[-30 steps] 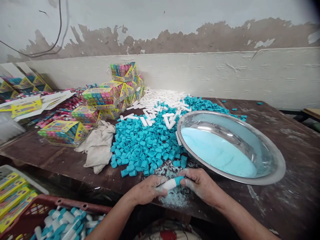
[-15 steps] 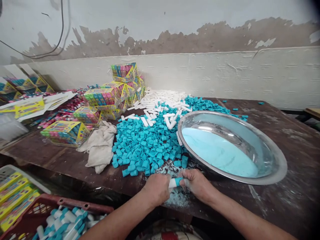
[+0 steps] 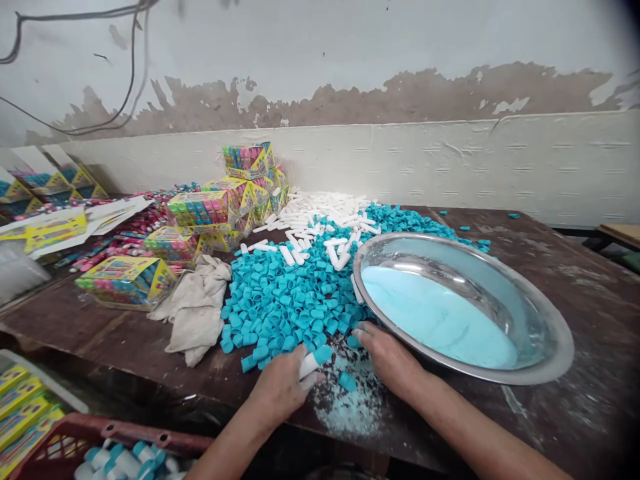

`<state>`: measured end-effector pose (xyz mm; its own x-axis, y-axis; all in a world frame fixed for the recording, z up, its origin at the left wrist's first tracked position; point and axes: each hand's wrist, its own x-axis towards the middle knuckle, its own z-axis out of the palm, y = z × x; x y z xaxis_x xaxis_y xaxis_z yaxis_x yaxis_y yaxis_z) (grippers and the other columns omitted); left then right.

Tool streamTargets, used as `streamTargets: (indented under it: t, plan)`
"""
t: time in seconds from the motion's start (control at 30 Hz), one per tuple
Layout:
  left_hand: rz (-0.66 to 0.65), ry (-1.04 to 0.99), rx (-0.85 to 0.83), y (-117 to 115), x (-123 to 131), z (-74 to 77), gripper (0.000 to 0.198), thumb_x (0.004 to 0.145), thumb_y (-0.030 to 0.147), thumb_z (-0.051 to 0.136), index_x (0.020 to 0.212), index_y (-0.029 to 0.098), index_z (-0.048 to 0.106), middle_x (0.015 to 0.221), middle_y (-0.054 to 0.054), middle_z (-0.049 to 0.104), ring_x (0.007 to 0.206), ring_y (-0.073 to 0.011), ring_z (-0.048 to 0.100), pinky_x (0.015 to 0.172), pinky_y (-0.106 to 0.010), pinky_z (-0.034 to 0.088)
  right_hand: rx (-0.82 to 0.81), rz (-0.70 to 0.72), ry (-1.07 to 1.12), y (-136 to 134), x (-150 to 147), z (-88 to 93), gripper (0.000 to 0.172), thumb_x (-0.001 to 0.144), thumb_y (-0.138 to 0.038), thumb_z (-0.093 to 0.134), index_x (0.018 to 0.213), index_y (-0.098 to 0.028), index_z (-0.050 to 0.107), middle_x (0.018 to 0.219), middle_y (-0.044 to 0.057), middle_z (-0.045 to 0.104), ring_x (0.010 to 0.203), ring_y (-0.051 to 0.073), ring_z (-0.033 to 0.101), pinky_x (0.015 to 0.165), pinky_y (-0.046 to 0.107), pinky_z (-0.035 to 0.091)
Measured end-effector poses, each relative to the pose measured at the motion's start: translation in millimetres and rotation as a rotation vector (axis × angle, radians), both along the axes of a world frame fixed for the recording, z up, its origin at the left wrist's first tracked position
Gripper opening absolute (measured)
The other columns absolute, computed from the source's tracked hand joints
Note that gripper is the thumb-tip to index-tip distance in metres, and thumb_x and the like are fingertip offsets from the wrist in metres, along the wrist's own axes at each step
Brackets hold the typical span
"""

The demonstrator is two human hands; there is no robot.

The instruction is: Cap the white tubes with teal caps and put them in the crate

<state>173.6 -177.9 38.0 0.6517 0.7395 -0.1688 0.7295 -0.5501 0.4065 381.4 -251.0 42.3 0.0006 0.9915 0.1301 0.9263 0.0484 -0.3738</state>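
My left hand (image 3: 283,383) is closed round a white plastic tube (image 3: 309,365) with a blue cap (image 3: 323,353) on its far end, held over the table's front edge. My right hand (image 3: 387,357) lies at the near edge of the heap of blue caps (image 3: 295,293), beside the bowl. Its fingers are stretched forward next to a loose cap (image 3: 354,341); whether they touch a cap beneath them is hidden. Another single cap (image 3: 347,381) lies between my hands on scattered pale-blue powder (image 3: 350,410).
A steel bowl (image 3: 547,353) of light-blue powder stands tilted at right. White tubes (image 3: 325,207) are piled behind the caps. A cloth (image 3: 197,313) and packed display boxes (image 3: 127,283) are at left. Below, a red crate (image 3: 80,427) holds capped tubes.
My hands have parted. The left has moved left with the capped tube; the right has let go of it and moved forward to the caps. The view has tilted up slightly.
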Motion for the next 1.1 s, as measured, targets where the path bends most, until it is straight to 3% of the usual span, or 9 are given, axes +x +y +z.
streamTargets:
  t: [0.1, 0.23, 0.33, 0.43, 0.5, 0.6, 0.77, 0.93, 1.1]
  plan:
    - [0.042, -0.07, -0.033, 0.3, -5.6, -4.5, 0.024, 0.079, 0.041, 0.051, 0.085, 0.019, 0.05, 0.077, -0.004, 0.063, 0.074, -0.0212, 0.058, 0.061, -0.026, 0.034, -0.077, 0.069, -0.287, 8.7, -6.6, -1.5, 0.035, 0.072, 0.006, 0.037, 0.088, -0.013, 0.061, 0.093, 0.013, 0.059, 0.091, 0.025, 0.054, 0.082, 0.036, 0.04]
    - [0.065, -0.148, -0.076, -5.1, -4.6, -9.0, 0.021, 0.079, 0.039, 0.051, 0.082, 0.018, 0.051, 0.078, -0.003, 0.063, 0.074, -0.0193, 0.057, 0.063, -0.026, 0.034, -0.109, 0.065, -0.379, 12.2, -10.6, 0.0, 0.032, 0.071, 0.004, 0.04, 0.091, -0.012, 0.06, 0.093, 0.014, 0.057, 0.087, 0.025, 0.053, 0.079, 0.036, 0.042]
    - [0.063, -0.159, -0.085, -7.7, -4.6, -9.8, 0.022, 0.079, 0.04, 0.051, 0.085, 0.019, 0.053, 0.079, -0.003, 0.063, 0.075, -0.019, 0.057, 0.065, -0.025, 0.035, -0.069, 0.004, -0.139, 7.8, -6.2, 0.3, 0.031, 0.071, 0.002, 0.039, 0.088, -0.015, 0.059, 0.092, 0.01, 0.054, 0.08, 0.02, 0.053, 0.071, 0.031, 0.043]
    - [0.035, -0.149, -0.101, -9.5, -4.9, -8.9, 0.022, 0.08, 0.04, 0.05, 0.088, 0.02, 0.055, 0.08, -0.003, 0.063, 0.076, -0.0184, 0.057, 0.065, -0.024, 0.035, 0.024, -0.077, 0.31, -1.4, -4.4, -1.3, 0.014, 0.072, -0.008, 0.046, 0.079, -0.017, 0.054, 0.078, 0.002, 0.052, 0.071, 0.015, 0.051, 0.065, 0.027, 0.043]
    - [0.013, -0.121, -0.116, -11.5, -3.9, -7.4, 0.022, 0.079, 0.04, 0.05, 0.088, 0.02, 0.055, 0.079, -0.003, 0.063, 0.074, -0.0182, 0.057, 0.063, -0.023, 0.035, -0.005, -0.132, 0.64, -8.4, -7.8, -1.2, 0.004, 0.073, -0.019, 0.051, 0.077, -0.018, 0.05, 0.064, -0.002, 0.049, 0.06, 0.013, 0.049, 0.058, 0.026, 0.042]
    - [-0.019, -0.084, -0.126, -15.9, -0.4, -5.1, 0.024, 0.078, 0.041, 0.051, 0.087, 0.02, 0.057, 0.077, -0.003, 0.064, 0.071, -0.0183, 0.058, 0.059, -0.023, 0.034, -0.124, -0.158, 1.019, -17.0, -17.6, 2.3, 0.017, 0.074, -0.034, 0.053, 0.076, -0.019, 0.046, 0.051, -0.006, 0.049, 0.047, 0.011, 0.046, 0.05, 0.024, 0.039]
    - [-0.074, -0.017, -0.087, -23.6, 5.2, -6.7, 0.031, 0.077, 0.05, 0.051, 0.084, 0.02, 0.058, 0.074, -0.004, 0.064, 0.07, -0.02, 0.059, 0.056, -0.023, 0.034, -0.227, -0.159, 1.106, -23.2, -31.9, 5.8, 0.024, 0.068, -0.04, 0.058, 0.071, -0.019, 0.047, 0.045, -0.006, 0.052, 0.039, 0.01, 0.045, 0.042, 0.022, 0.035]
    - [-0.143, -0.023, -0.078, -26.9, 10.0, -10.0, 0.039, 0.076, 0.057, 0.048, 0.083, 0.02, 0.059, 0.076, -0.006, 0.065, 0.07, -0.0215, 0.059, 0.056, -0.025, 0.035, -0.318, -0.116, 1.178, -25.8, -37.1, -2.4, 0.027, 0.064, -0.041, 0.061, 0.065, -0.018, 0.047, 0.049, -0.004, 0.057, 0.036, 0.009, 0.046, 0.039, 0.02, 0.032]
    - [-0.143, -0.017, -0.068, -29.5, 17.4, -10.0, 0.04, 0.077, 0.056, 0.047, 0.084, 0.019, 0.059, 0.077, -0.007, 0.065, 0.072, -0.0223, 0.059, 0.058, -0.026, 0.037, -0.294, -0.167, 1.164, -17.9, -43.6, -6.4, 0.025, 0.062, -0.038, 0.059, 0.061, -0.02, 0.041, 0.042, -0.007, 0.052, 0.029, 0.005, 0.032, 0.033, 0.018, 0.022]
